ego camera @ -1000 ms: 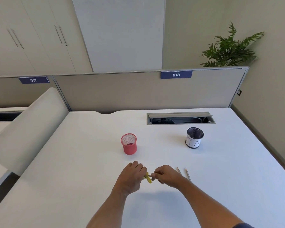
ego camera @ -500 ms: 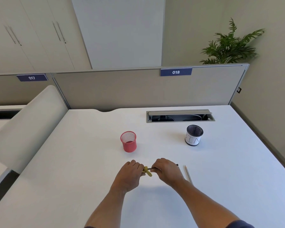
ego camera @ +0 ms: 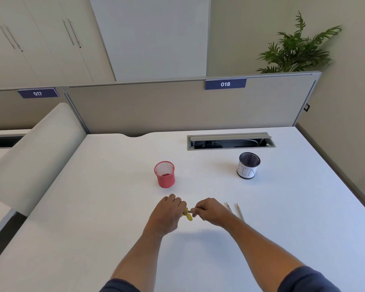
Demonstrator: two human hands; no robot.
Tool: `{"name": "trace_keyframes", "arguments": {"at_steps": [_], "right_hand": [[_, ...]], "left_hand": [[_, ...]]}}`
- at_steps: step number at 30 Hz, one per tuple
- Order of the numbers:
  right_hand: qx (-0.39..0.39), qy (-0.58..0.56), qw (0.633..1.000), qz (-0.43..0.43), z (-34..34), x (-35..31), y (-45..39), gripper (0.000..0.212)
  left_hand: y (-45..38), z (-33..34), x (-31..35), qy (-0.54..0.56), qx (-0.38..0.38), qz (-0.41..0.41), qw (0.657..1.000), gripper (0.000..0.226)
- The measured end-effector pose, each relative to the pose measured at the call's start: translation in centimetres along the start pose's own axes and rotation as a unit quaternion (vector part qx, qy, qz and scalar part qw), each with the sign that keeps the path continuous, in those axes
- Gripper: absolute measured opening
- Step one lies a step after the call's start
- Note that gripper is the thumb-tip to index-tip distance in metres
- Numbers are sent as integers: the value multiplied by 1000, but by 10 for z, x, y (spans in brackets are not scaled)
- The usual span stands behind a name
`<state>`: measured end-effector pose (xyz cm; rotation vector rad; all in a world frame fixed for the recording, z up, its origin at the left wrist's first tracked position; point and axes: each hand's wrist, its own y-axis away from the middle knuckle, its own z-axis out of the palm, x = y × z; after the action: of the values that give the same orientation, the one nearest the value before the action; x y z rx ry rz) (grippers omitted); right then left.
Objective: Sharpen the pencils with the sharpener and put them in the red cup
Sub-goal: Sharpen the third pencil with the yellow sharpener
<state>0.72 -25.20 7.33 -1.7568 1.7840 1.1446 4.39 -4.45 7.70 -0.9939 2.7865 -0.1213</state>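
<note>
- Yellow sharpener [ego camera: 187,214] sits between both hands, low over the white desk [ego camera: 93,207], near the front centre.
- Readable text: blue tag "018" [ego camera: 225,84] on the grey partition [ego camera: 156,106] straight ahead; blue tag "017" [ego camera: 37,93] on the partition section to the left.
- Black mesh cup [ego camera: 248,165] at right rear has a white paper wrap with handwritten dark strokes; can't read them for sure.
- Left hand [ego camera: 167,213]: back of hand up, fingers curled, gripping the sharpener at its right edge. Forearm runs in from the bottom centre, dark sleeve at the frame edge.
- Right hand [ego camera: 211,211]: fingers curled, pinching a pencil [ego camera: 191,211]; only a short dark stub shows between fingers and sharpener, pointing into it. Rest of the pencil is hidden in the hand.
- Hands are nearly touching, knuckles facing each other across the sharpener.
- Two more pencils [ego camera: 239,211] lie flat on the desk just right of the right wrist, roughly parallel, tips pointing away; the nearer one is partly hidden by the wrist.
- Red cup [ego camera: 164,174], mesh, stands upright just beyond the left hand, apart from it. No pencil visible sticking out.
- Cable hatch [ego camera: 230,141] open at the desk's rear; potted plant [ego camera: 297,47] behind the partition, right.
</note>
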Motion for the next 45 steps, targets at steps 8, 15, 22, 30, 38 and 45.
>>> {"name": "trace_keyframes", "arguments": {"at_steps": [8, 15, 22, 30, 38, 45], "right_hand": [[150, 268, 937, -168, 4, 11, 6, 14], [214, 290, 899, -248, 12, 28, -5, 20], [77, 170, 980, -62, 7, 4, 5, 27], [-19, -5, 1000, -8, 2, 10, 5, 15], [168, 148, 968, -112, 6, 21, 10, 3], [197, 178, 949, -170, 7, 20, 3, 6]], "left_hand": [[3, 3, 0, 18, -3, -14, 1000, 27], [6, 5, 4, 14, 8, -16, 1000, 23], [3, -3, 4, 15, -14, -15, 1000, 31], [2, -5, 7, 3, -3, 2, 1000, 26], [5, 0, 6, 19, 8, -11, 1000, 25], [4, -4, 4, 20, 14, -13, 1000, 29]]}}
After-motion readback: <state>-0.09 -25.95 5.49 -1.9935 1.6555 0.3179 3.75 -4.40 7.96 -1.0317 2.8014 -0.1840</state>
